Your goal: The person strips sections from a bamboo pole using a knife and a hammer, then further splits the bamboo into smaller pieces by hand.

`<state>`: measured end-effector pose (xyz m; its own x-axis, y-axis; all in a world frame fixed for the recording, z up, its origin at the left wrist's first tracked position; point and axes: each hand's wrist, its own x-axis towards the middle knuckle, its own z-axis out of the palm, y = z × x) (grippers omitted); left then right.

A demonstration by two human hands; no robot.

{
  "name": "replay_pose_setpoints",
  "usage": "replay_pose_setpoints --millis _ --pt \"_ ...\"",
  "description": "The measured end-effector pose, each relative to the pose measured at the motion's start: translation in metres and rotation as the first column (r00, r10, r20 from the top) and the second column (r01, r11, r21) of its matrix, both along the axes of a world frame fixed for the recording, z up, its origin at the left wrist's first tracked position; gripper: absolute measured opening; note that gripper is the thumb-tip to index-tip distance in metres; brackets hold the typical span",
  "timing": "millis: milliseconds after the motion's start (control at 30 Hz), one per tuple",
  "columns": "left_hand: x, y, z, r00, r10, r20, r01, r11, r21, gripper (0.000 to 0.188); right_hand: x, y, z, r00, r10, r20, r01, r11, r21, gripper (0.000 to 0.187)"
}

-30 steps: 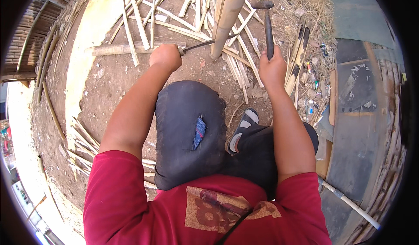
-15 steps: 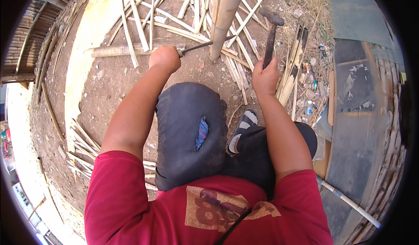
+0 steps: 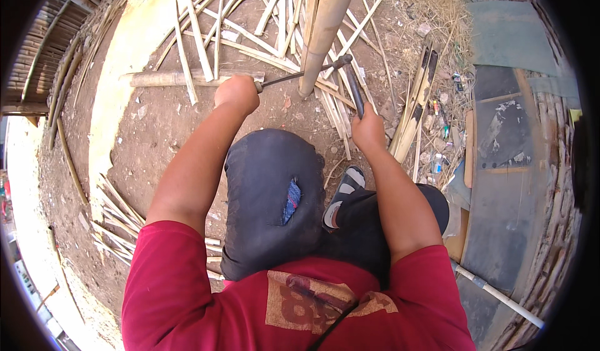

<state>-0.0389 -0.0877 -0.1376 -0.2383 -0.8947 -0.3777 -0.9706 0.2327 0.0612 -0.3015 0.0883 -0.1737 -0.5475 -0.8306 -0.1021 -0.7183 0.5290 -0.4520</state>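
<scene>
My left hand [image 3: 237, 95] is closed round the handle of a long, dark-bladed knife [image 3: 280, 80]. Its thin blade runs to the right and crosses the lower end of an upright bamboo pole [image 3: 326, 29], which shows a lengthwise split. Gripped in my right hand [image 3: 369, 130] is a hammer [image 3: 355, 90] with a dark handle. The hammer's head is at the blade's far end, just right of the pole; whether they touch, I cannot tell. The pole's foot is close to the dirt ground ahead of my bent knee.
Split bamboo strips [image 3: 250, 35] lie scattered beyond the pole, with another pile [image 3: 117, 217] at left. A cut bamboo length [image 3: 164, 78] rests near my left hand. Split bamboo pieces [image 3: 412, 104] and litter lie at right, beside dark sheet panels [image 3: 503, 126].
My right hand has brought the hammer down and left, from raised at the right to the blade's end by the pole. My left hand and the knife have barely moved.
</scene>
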Motion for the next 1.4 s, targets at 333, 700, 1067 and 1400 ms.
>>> replay_pose_setpoints --millis 333,700,1067,1400 --pt "0.002 0.007 -0.018 0.999 0.004 -0.042 -0.002 0.999 0.039 0.029 0.004 0.003 -0.005 0.994 0.047 -0.095 -0.04 0.996 0.082 0.025" --pt "0.005 0.007 -0.02 1.0 -0.016 -0.022 0.017 0.998 0.056 0.029 0.01 0.002 0.003 0.995 -0.008 -0.098 0.01 1.0 0.017 0.025" --pt "0.003 0.001 -0.017 1.0 -0.02 -0.003 0.02 0.997 0.077 0.028 -0.001 -0.008 0.003 0.995 0.043 -0.09 -0.035 0.995 0.092 0.021" --pt "-0.003 -0.011 -0.011 0.999 -0.035 0.019 0.034 0.996 0.077 0.027 -0.007 -0.009 -0.022 0.982 0.089 -0.168 -0.079 0.995 0.066 0.021"
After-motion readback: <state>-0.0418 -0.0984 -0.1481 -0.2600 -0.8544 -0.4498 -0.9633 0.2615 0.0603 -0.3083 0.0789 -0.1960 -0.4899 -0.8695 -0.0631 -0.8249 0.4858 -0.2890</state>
